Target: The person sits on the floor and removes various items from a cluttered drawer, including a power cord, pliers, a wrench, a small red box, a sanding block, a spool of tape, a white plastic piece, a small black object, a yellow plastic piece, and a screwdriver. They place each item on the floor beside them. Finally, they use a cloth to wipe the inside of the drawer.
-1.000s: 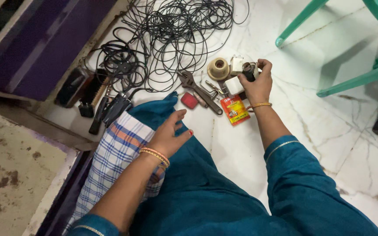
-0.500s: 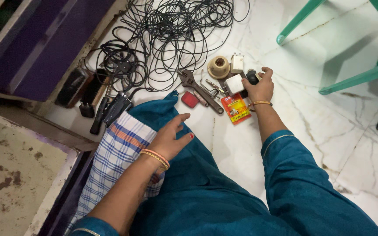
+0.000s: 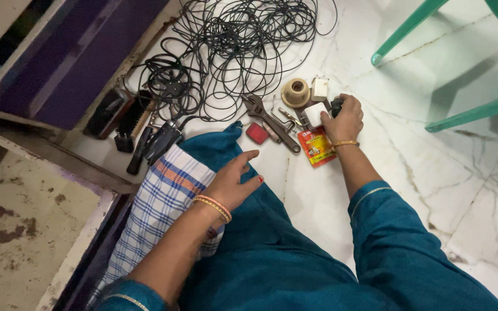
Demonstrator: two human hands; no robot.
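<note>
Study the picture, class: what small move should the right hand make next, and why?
Probably lift the small black part clear of the floor. The right hand is curled over it, low among the white block, the wrench and the orange packet. The left hand rests on teal cloth, idle.

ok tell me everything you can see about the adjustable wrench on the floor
The adjustable wrench is dull grey metal, worn and dark in places. It lies flat on the white marble floor, set diagonally, its open jaw toward the tangle of black wire and its handle end pointing toward the orange packet. A small red block lies beside its handle on one side, and small metal pieces sit close on the other. Neither hand touches it; the right hand is nearby.
</note>
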